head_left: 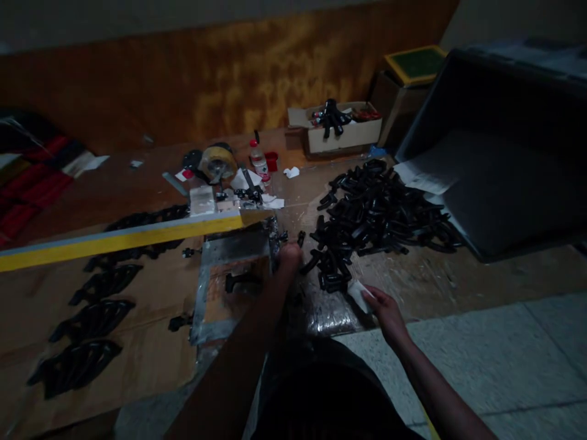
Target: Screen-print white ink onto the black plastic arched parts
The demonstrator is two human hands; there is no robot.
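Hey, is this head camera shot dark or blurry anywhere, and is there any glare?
In the head view, the light is dim and the pile of black parts loses detail in shadow; the clear plastic sheet by the right hand shows glare; the left hand looks slightly soft.

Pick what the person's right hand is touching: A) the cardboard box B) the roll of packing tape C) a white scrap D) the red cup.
C: the white scrap sits against the fingers of the right hand.
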